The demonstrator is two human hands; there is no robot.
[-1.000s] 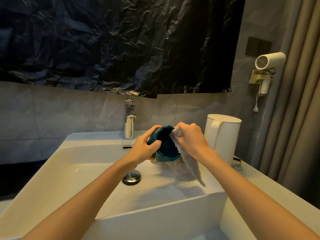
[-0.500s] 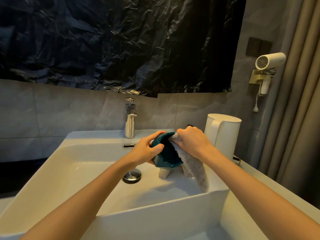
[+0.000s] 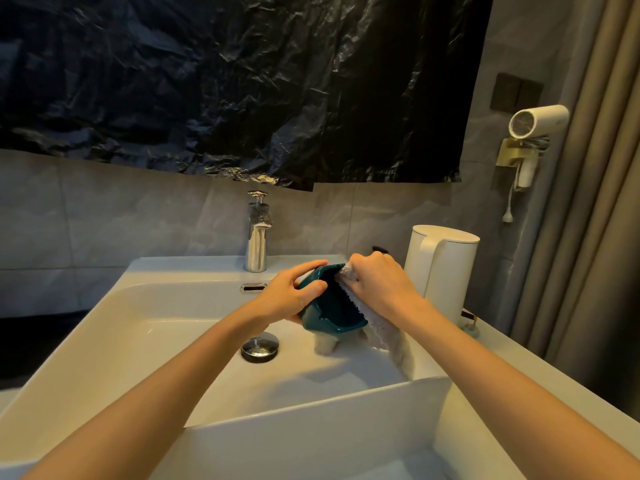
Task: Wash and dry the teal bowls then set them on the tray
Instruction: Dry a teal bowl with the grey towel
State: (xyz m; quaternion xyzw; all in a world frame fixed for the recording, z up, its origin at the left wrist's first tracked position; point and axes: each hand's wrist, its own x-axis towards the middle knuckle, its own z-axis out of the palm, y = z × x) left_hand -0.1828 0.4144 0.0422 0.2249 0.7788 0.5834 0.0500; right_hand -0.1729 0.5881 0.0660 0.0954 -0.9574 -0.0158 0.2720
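A teal bowl [image 3: 330,311] is held tilted on its side above the white sink [image 3: 166,327], its opening facing right and toward me. My left hand [image 3: 291,294] grips its rim and outer wall from the left. My right hand [image 3: 381,284] clutches a pale grey cloth [image 3: 384,329] pressed against the bowl's inside and top rim; the cloth's loose end hangs down toward the sink's right wall. Another bit of cloth shows under the bowl. No tray and no other bowl is in view.
A chrome tap [image 3: 257,233] stands behind the basin, the drain plug [image 3: 259,346] below the bowl. A white kettle [image 3: 440,271] sits on the counter right of the sink. A hair dryer [image 3: 533,124] hangs on the right wall beside a curtain.
The bowl has tipped slightly and lowered toward the basin. My right hand has worked the cloth around the rim, and the cloth's tail now hangs further down.
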